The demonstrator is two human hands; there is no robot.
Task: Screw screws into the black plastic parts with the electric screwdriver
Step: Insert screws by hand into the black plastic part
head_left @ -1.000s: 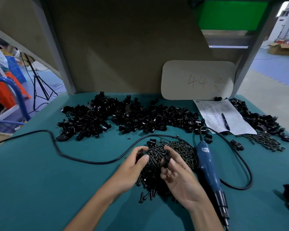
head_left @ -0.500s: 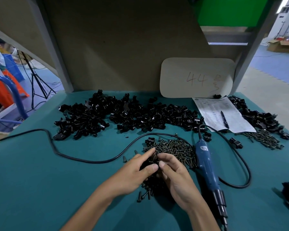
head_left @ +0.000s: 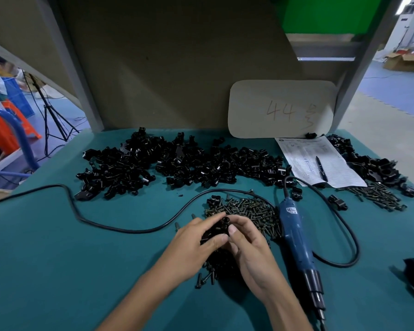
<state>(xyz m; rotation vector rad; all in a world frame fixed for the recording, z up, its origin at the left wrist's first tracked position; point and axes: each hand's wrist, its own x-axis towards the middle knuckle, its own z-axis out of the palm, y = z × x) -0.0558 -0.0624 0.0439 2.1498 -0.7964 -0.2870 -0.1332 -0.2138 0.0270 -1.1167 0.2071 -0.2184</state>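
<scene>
Black plastic part [head_left: 225,222], small, stiff and likely light, is pinched in the curled fingers of the left hand [head_left: 196,238] and right hand [head_left: 247,242] over the screw pile [head_left: 246,207]. Grip its body, leaving the round bore clear (glossy moulding may slip); the electric screwdriver [head_left: 294,232] lies unheld just right of them.

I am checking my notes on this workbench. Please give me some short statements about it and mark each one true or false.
1. The left hand and the right hand together hold one black part above the screw pile. True.
2. The right hand grips the electric screwdriver. False: it lies on the table, in no hand.
3. A pen lies on the paper sheet. True.
4. The card at the back reads 17. False: it reads 44.
</scene>
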